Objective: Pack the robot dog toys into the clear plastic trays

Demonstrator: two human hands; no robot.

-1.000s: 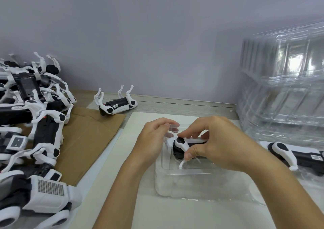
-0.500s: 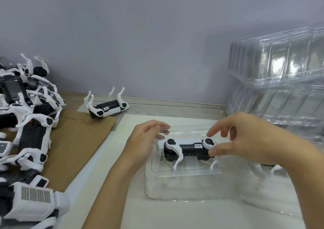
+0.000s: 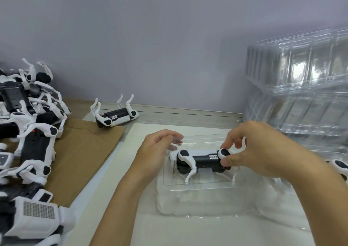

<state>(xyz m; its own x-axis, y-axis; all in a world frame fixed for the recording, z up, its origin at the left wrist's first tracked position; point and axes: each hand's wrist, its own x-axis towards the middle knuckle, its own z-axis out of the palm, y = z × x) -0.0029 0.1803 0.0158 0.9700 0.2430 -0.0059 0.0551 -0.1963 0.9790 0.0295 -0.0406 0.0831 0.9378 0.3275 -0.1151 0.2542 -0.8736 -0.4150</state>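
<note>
A black and white robot dog toy lies lengthwise in the recess of a clear plastic tray on the white sheet in front of me. My right hand pinches the toy's right-end leg joint between thumb and forefinger. My left hand is at the tray's left rim, its fingers curled over the clear edge next to the toy's left end. The toy's near left leg points down toward me.
A pile of robot dog toys covers the left side on brown cardboard. One toy lies legs-up near the wall. Stacked clear trays rise at the right. Another toy shows behind my right forearm.
My right hand has moved from the toy's left end to its right end and now pinches the leg joint there. The toy's body has come into full view. My left hand has stayed at the rim.
</note>
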